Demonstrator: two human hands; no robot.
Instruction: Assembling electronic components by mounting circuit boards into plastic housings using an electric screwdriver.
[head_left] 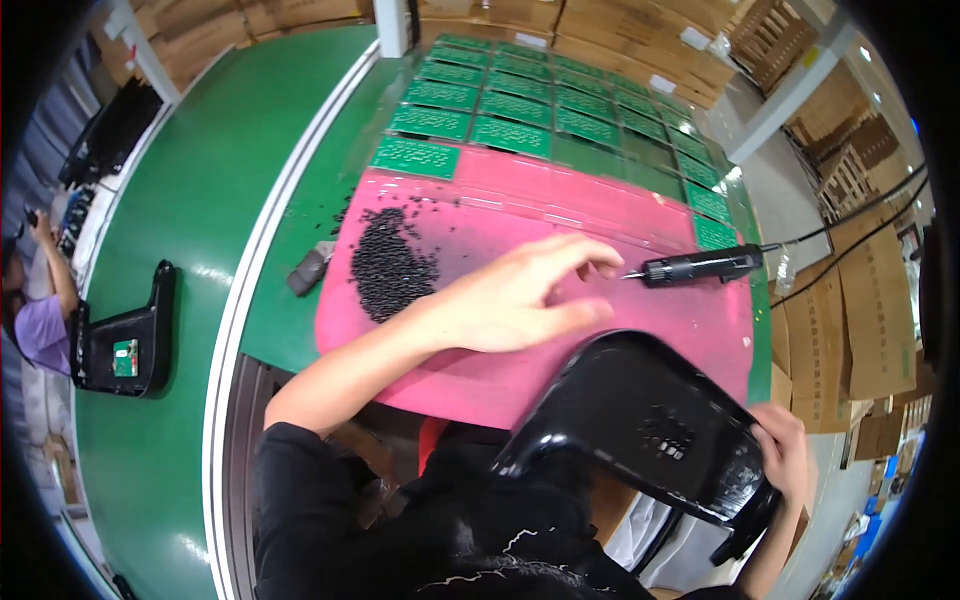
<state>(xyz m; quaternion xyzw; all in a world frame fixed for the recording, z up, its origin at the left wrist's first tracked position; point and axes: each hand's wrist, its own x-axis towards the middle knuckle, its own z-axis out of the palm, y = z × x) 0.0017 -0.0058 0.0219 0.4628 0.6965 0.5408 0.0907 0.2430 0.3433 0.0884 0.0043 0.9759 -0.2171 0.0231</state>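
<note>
My right hand (782, 455) grips the right edge of a glossy black plastic housing (640, 410), a broad curved shell with a cluster of small holes. The housing is tilted over the near edge of the pink mat (480, 385), partly above my lap. My left hand (545, 295) hovers over the mat just beyond the housing, its fingers loosely bent, thumb apart, and nothing visible between them. A black electric screwdriver (700, 267) lies to the right of its fingertips, bit pointing left. Left of my forearm spreads a pile of small black screws (390, 265).
Rows of green circuit boards (510, 137) in clear trays cover the far side of the table. A grey lump (308, 272) sits left of the mat. On the green conveyor (190, 200) rests another black housing (160, 330) with a board inside. A person (45, 320) works at far left.
</note>
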